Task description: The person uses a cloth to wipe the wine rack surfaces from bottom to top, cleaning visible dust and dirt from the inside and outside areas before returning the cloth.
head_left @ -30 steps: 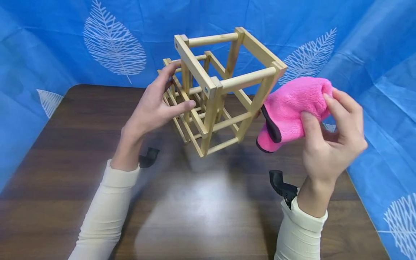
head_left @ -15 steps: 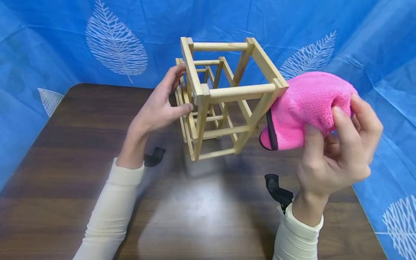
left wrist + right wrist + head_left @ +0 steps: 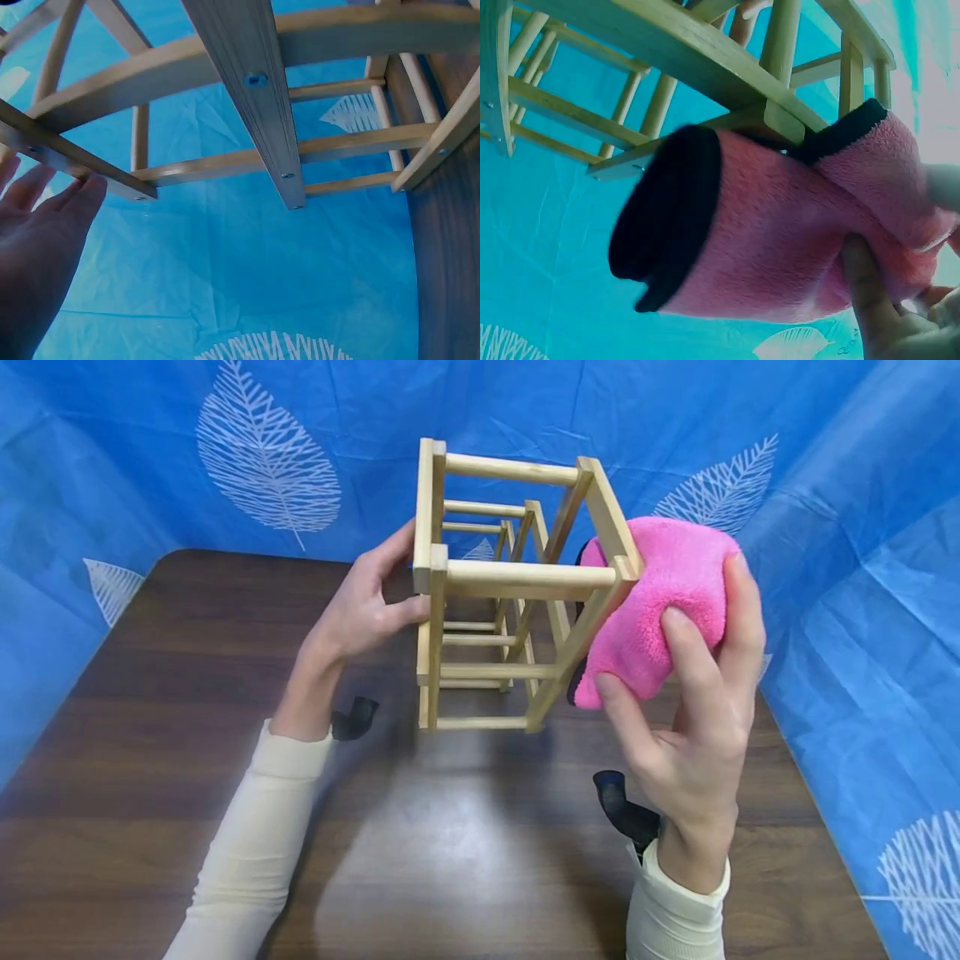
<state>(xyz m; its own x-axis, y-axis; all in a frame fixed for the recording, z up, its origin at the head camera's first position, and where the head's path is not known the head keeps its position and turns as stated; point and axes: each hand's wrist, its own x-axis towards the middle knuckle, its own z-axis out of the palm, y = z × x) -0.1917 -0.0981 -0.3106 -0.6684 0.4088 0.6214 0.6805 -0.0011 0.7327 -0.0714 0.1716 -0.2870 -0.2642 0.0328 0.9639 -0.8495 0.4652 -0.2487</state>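
Note:
A pale wooden rack [image 3: 532, 578] of flat bars and round dowels stands tilted over the table in the head view. My left hand [image 3: 367, 606] holds its left side, thumb at the near edge and the other fingers partly hidden behind. In the left wrist view, the fingertips of that hand [image 3: 45, 240] lie at a rail near the rack's corner. A fluffy pink cloth [image 3: 675, 581] with black edging is pinched in my right hand [image 3: 697, 718]. It lies against the rack's right side bar. Seen from the right wrist, the folded cloth [image 3: 772, 232] overlaps the rack's corner.
The dark brown wooden table [image 3: 187, 710] spreads beneath. A blue sheet [image 3: 390, 410] with white leaf prints hangs behind and at both sides. Black curved mounts [image 3: 626, 810] stick out near both wrists.
The rack has turned so its near face points more toward me. My right hand has swung right and then back left, bringing the pink cloth onto the rack's right side bar.

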